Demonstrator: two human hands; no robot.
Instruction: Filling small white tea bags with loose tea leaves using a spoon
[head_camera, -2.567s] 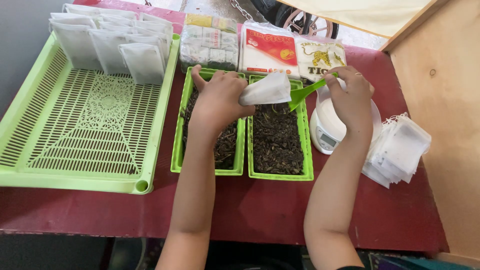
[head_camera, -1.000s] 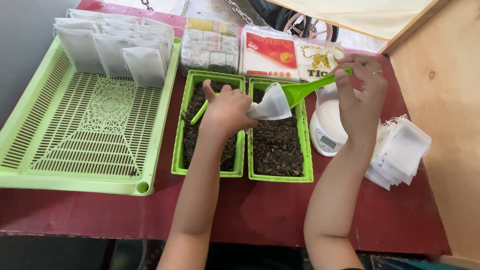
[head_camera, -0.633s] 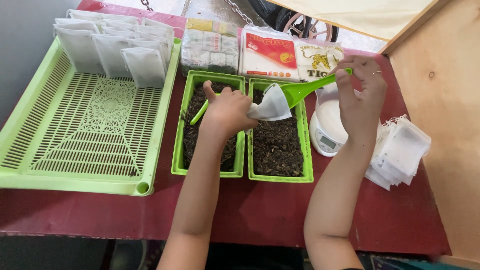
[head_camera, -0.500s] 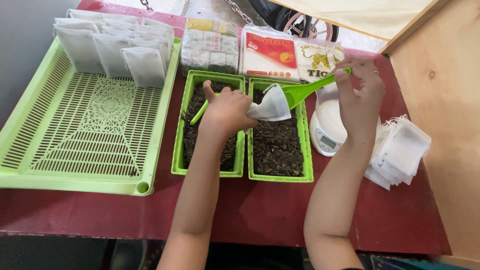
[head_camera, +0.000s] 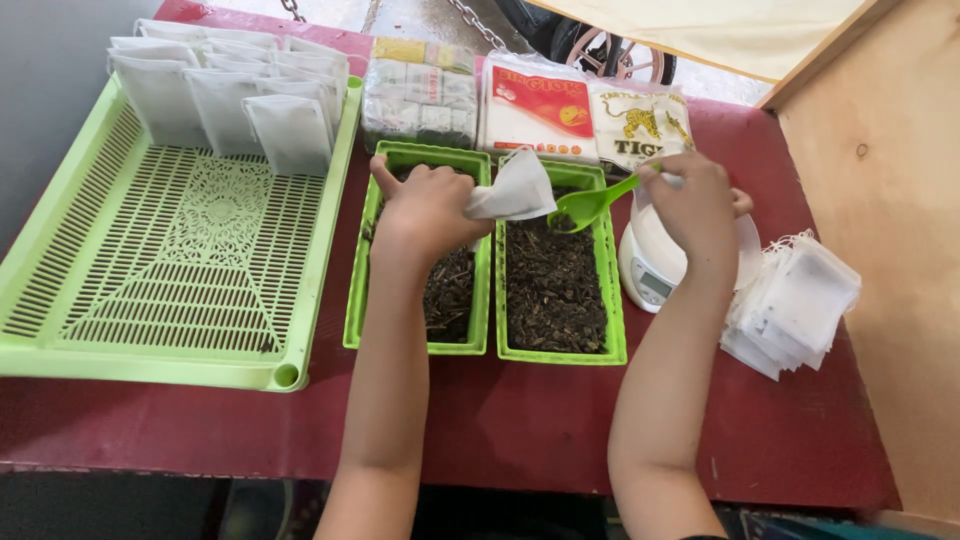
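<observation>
The left hand (head_camera: 425, 205) pinches a small white filter bag (head_camera: 515, 188) by its mouth, above the two narrow green trays (head_camera: 615, 300) of dark loose tea on the red counter (head_camera: 520, 420); the right hand (head_camera: 695, 205) grips the handle of a green scoop (head_camera: 585, 205), its bowl at the bag's opening; the bag looks light, limp and easily crushed, so best held at the rim; the scoop is stiff, taken by its handle end.
</observation>
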